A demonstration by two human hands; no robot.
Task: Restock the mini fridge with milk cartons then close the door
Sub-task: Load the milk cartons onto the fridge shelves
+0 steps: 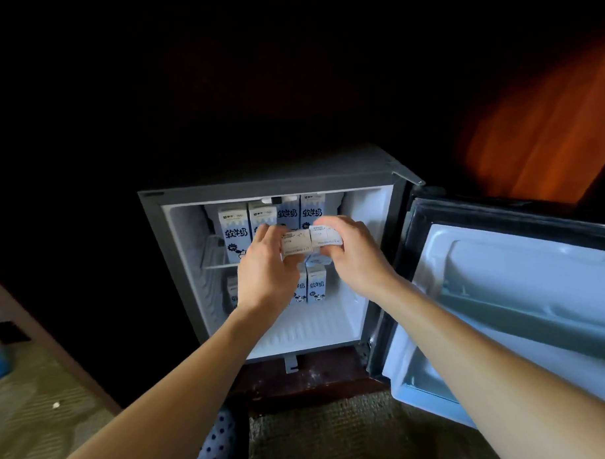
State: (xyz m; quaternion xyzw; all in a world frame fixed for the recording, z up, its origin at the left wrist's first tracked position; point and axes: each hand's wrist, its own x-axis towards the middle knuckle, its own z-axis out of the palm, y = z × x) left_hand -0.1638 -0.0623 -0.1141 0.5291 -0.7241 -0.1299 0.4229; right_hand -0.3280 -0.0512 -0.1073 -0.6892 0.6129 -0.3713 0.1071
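Head view: mini fridge (268, 177) is open, door (502, 291) swung wide to the right with its white inner liner facing the camera. Both bare arms reach toward the opening.

Left hand (264, 265) grasps the left carton (296, 242), fingers curled round it, and the carton's flat end faces the camera. Right hand (355, 251) grasps the right carton (325, 233) the same way, fingers wrapped over its top. The two held cartons sit side by side and touch. They are in the air at the front of the fridge opening, about level with the front edge of the clear shelf (214, 258) and right of its centre; not set down on anything.

Four shelf cartons (233, 231) stand upright on the shelf: two nearer the left front, two further back toward the rear wall, printed fronts facing out. Lower cartons (316, 285) stand upright on the fridge floor near its middle, partly hidden by the left hand. One more blurry carton is by the left wall, exact count cannot be told.

Carpet (353, 433) lies in front of the fridge, polka-dot fabric (216, 441) at the bottom edge of the view, orange-lit panel (548, 135) at upper right. A pale floor strip (36, 410) at the left has a white speck; everything else is too dark to make out
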